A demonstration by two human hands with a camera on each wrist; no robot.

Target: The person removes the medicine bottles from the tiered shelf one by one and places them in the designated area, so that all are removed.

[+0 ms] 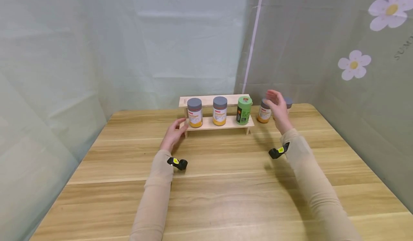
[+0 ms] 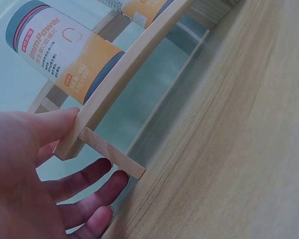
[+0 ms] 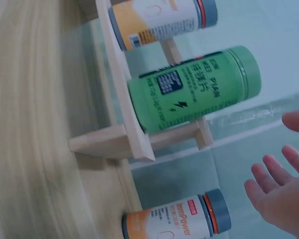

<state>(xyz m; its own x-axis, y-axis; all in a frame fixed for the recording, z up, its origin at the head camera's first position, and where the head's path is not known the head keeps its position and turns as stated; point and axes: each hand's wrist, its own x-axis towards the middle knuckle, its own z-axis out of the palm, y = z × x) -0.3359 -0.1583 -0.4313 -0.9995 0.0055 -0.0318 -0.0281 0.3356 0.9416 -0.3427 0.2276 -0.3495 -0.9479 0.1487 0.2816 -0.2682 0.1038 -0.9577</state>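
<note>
A small two-tier wooden rack [image 1: 222, 123] stands at the back of the table. On its lower board are two white-and-orange bottles with grey lids, the left bottle [image 1: 195, 112] and the middle bottle [image 1: 219, 111], and a green bottle [image 1: 244, 110] at the right end. My left hand [image 1: 174, 135] holds the rack's left end, thumb on the board's edge, the other fingers loosely bent below in the left wrist view. My right hand [image 1: 278, 108] is raised with fingers apart and nothing in it, overlapping two more grey-lidded bottles, the nearer bottle [image 1: 264, 112] and the partly hidden bottle [image 1: 288, 102].
The wood-grain table [image 1: 206, 191] stretches toward me. Pale cloth [image 1: 193, 37] hangs behind it and at both sides, with printed flowers [image 1: 354, 65] on the right. The rack's upper board [image 1: 206, 99] runs behind the bottle tops.
</note>
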